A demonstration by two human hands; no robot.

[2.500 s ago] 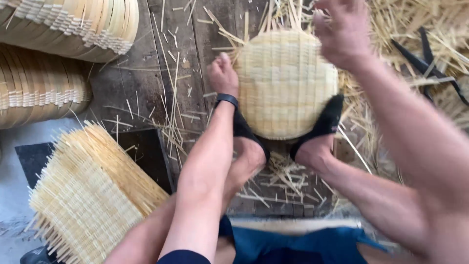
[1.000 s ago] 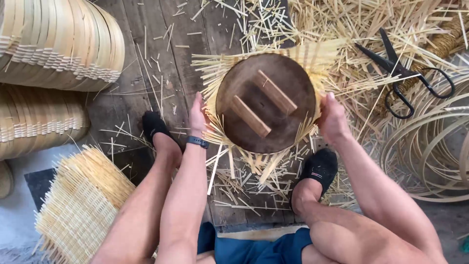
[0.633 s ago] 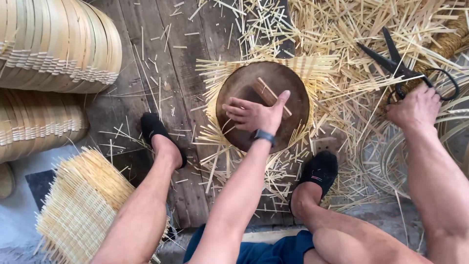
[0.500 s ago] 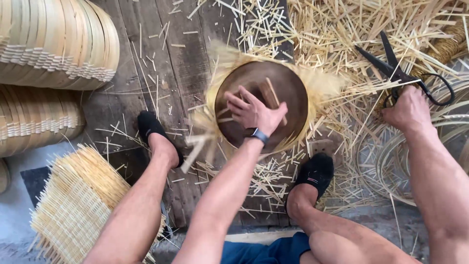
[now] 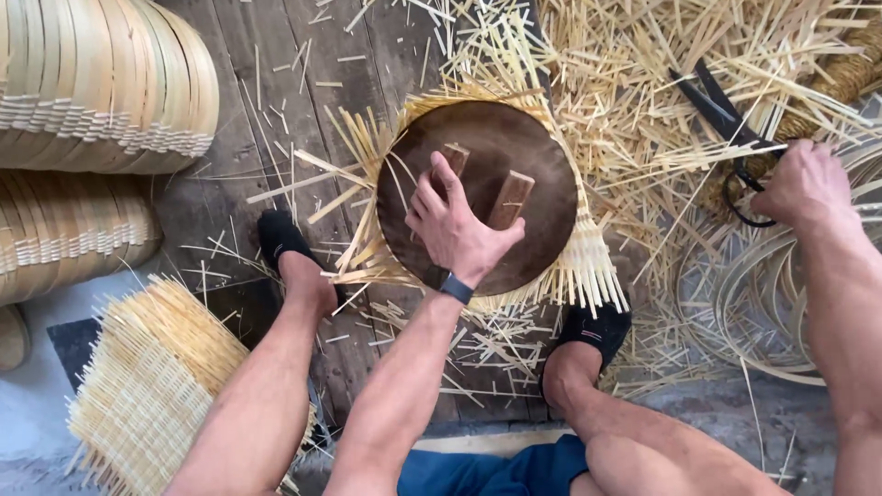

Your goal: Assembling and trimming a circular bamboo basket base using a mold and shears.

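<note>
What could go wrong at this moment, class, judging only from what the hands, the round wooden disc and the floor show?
1. The left hand alone presses the round wooden disc onto the woven mat; the disc might shift and the weave slip out of place.
2. The right hand rests at the black scissors, away from where the head camera is centred; fingers could meet the blades.
3. Loose bamboo splinters lie around the feet and could prick skin.
</note>
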